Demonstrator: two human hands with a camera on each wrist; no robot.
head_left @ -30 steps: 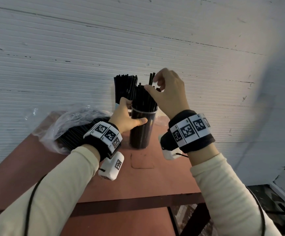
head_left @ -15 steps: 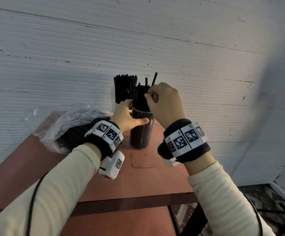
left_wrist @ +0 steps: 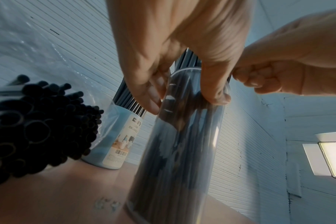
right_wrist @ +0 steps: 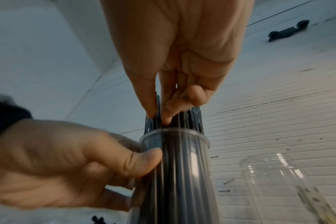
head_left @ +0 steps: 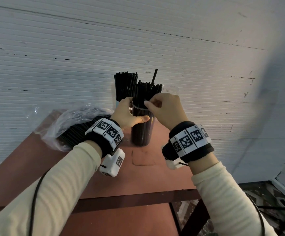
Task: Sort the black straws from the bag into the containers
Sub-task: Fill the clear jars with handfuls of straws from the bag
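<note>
Straws stand packed in the clear container between your two hands, and your right thumb and fingertips pinch a few of them just above the rim. The other fingers of your right hand are curled in, and the wrist is bent down over the container from the right side. One straw stands higher than the rest. Your left hand grips the same container below the rim, thumb across the front and fingers around the far side, with the forearm coming up from the lower left. This container stands upright on the reddish table. Just behind it is a second container, also full of straws. An empty clear jar is near, to the right. To the left lies the plastic bag holding more straws.
</note>
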